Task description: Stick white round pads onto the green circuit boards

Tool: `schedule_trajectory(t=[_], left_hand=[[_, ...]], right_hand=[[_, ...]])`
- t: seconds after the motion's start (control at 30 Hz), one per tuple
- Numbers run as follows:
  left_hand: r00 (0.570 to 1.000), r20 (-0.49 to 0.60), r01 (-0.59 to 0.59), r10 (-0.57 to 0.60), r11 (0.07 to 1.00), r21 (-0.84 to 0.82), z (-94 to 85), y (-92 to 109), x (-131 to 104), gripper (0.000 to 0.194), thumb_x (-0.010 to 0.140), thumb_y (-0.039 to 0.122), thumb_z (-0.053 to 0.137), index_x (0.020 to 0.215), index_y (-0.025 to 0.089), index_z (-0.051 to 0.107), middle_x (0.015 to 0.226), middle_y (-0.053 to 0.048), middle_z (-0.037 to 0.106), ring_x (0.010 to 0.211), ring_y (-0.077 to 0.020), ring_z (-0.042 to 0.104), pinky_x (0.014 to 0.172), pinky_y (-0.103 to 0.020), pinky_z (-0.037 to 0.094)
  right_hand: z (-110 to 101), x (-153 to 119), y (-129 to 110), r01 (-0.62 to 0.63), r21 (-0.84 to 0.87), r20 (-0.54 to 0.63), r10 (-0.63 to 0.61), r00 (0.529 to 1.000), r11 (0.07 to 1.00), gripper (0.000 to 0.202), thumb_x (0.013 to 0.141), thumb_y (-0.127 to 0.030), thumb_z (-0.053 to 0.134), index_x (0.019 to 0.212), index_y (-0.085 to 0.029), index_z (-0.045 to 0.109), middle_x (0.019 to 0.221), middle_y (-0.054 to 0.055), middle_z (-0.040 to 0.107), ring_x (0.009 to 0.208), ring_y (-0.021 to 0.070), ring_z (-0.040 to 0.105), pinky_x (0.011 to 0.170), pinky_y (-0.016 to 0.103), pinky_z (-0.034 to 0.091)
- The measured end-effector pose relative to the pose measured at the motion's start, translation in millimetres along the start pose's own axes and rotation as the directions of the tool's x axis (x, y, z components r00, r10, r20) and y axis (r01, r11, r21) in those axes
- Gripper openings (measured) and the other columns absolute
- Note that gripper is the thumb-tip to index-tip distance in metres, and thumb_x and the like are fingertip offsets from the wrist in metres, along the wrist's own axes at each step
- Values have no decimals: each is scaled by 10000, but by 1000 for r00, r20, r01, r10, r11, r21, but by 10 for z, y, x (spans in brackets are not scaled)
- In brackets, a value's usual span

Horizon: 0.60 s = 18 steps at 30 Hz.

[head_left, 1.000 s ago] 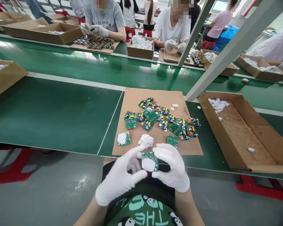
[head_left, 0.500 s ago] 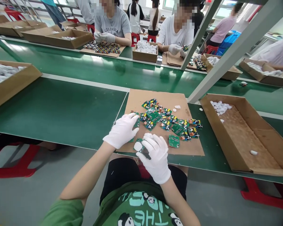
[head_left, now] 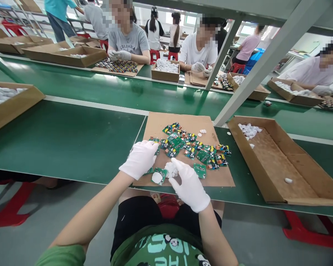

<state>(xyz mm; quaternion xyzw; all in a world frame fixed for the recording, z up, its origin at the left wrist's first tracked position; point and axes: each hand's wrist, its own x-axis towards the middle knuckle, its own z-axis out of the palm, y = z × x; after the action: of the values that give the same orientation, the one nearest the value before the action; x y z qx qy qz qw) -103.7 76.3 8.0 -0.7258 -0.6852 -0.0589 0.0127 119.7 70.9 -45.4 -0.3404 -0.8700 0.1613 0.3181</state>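
Observation:
Both hands wear white gloves. My left hand (head_left: 141, 159) is at the left edge of the brown cardboard sheet (head_left: 180, 117), by some green circuit boards; its fingers are bent down and their tips are hard to make out. My right hand (head_left: 190, 184) has thumb and forefinger apart beside a small heap of white pieces (head_left: 171, 170). Left of that heap lies a green board with a white disc (head_left: 157, 177) on it. Another green board (head_left: 200, 170) lies right of the heap. Several boards with colourful components (head_left: 190, 152) spread behind the hands.
On the right stands an open cardboard box (head_left: 283, 162) with some white pieces. Another box (head_left: 19, 99) of white pieces is at the left. A slanted metal post (head_left: 255, 70) rises behind the sheet. People work across the green bench (head_left: 127, 90).
My right hand has shifted right and opened away from the board with the disc, uncovering the white heap. My left hand stays near the left-hand boards. The view has tilted slightly.

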Motion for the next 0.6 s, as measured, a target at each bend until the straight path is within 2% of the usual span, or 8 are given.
schedule_trajectory(t=[0.1,0.23,0.3,0.37,0.47,0.6], left_hand=[[996,-90,3,-7,999,-48,-32,27,-100,334,851,167,643,1183,145,676,1163,-161,729,1078,-360,670,883,-479,521],[974,-228,-43,10,989,-142,4,191,-466,484,897,276,659,1355,144,574,1336,-149,670,1211,-299,635,1026,-432,511],[966,-254,-98,51,980,-174,79,301,-670,505,859,238,699,1343,165,576,1343,-132,668,1235,-295,626,1063,-439,501],[959,-262,-161,108,968,-193,165,399,-817,494,819,183,730,1294,186,597,1298,-115,696,1224,-325,631,1074,-505,492],[943,-316,-186,106,954,-236,251,526,-896,458,861,162,695,1301,156,568,1299,-162,687,1227,-359,626,1042,-570,502],[887,-462,-165,-28,913,-373,239,727,-842,400,928,143,629,1320,161,551,1298,-172,679,1213,-318,641,1017,-528,537]], right_hand=[[50,73,-33,2,-11,56,-1,998,1000,617,816,-95,695,1403,-209,546,1279,125,661,1133,314,650,964,486,588],[58,126,-94,-58,-16,45,59,997,998,508,760,-47,706,1244,-189,644,1149,137,640,1057,318,642,913,492,597],[11,119,-77,-91,-10,28,92,995,996,422,778,-44,682,1171,-198,662,1130,130,621,1053,308,631,915,486,590],[-53,89,-14,-110,-1,11,110,994,994,371,801,-58,673,1142,-205,657,1151,124,617,1095,301,619,957,480,572],[-140,30,117,-119,9,2,119,993,993,403,835,-149,714,1219,-214,609,1225,112,636,1176,284,610,1020,448,550],[-185,24,198,-168,-56,-9,167,986,984,529,909,-263,696,1396,-180,507,1277,152,647,1204,332,593,1002,512,542]])
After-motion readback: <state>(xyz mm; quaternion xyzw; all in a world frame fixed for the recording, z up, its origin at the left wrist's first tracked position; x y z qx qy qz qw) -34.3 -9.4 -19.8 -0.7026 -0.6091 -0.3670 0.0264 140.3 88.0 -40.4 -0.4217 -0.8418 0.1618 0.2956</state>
